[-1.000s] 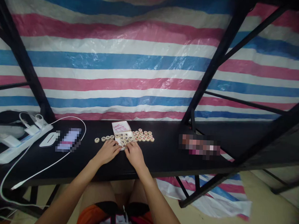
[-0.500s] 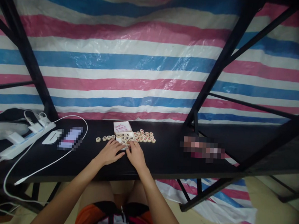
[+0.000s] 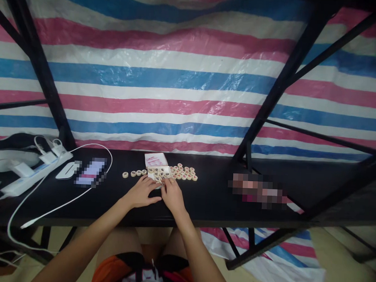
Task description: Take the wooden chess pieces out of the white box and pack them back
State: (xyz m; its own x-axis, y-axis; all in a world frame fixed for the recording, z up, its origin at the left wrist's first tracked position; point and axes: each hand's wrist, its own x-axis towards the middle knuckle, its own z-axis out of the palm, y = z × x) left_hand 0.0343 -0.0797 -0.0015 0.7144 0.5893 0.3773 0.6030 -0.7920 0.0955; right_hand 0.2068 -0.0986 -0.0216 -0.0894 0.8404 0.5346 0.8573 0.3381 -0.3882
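Observation:
A small box (image 3: 150,176) with a raised lid (image 3: 156,160) stands on the black table (image 3: 110,204) before me. Inside it lie several round Chinese chess pieces (image 3: 161,173) with dark characters. My left hand (image 3: 141,193) rests at the box's near left edge, fingers stretched out and thumb apart, with nothing visible in it. At the near right corner, my right hand (image 3: 172,194) bends its fingers loosely over the box, the tips touching pieces there; no piece shows in its grasp. Loose dark-marked pieces (image 3: 133,173) form a row to the left. Red-marked pieces (image 3: 184,176) sit in rows to the right.
On the left are a white power strip (image 3: 37,172) with chargers, a white cable (image 3: 60,208), a white flat object (image 3: 65,171) and a blurred phone-like object (image 3: 91,171). A blurred item (image 3: 257,189) lies to the right. Black frame bars (image 3: 267,103) and a striped sheet (image 3: 159,77) stand behind.
The whole view has shifted slightly. My left thumb has moved a little right, toward my right hand. Both hands stay at the box, and the pieces look much the same.

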